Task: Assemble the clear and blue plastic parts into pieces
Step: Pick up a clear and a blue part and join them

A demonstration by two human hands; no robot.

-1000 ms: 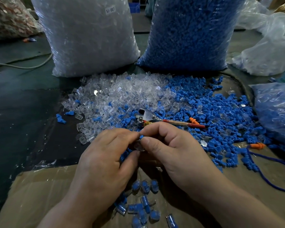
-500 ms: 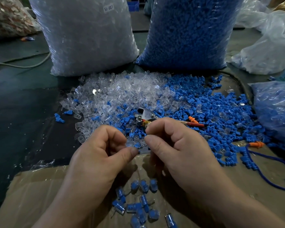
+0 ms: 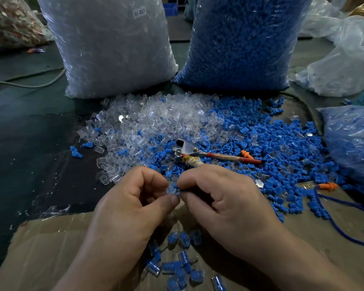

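Farthest back, two tall sacks stand side by side, nearly touching: the sack of clear parts (image 3: 114, 49) on the left and the sack of blue parts (image 3: 240, 43) on the right, walling off the far edge of the work area. Left of them the dark table (image 3: 29, 154) lies open out to its edge, the widest free room in view. A cardboard sheet (image 3: 51, 248) covers the near part, its far edge running just under the hands. At the right edge a smaller bag (image 3: 353, 143) of blue parts crowds the loose heaps. The clear pile (image 3: 156, 120) lies at the foot of the sacks and mingles with the blue pile (image 3: 282, 148) spreading rightward onto the cardboard. The left hand (image 3: 130, 208) and right hand (image 3: 225, 202) meet above the cardboard's far edge, fingers curled. The left pinches a clear part (image 3: 171, 189) between thumb and forefinger; the right pinches a blue part (image 3: 178, 193) touching it. Finished pieces (image 3: 177, 265) lie on the cardboard beneath the wrists. A metal tool (image 3: 189, 151) with a red handle rests on the blue pile just beyond the fingertips.
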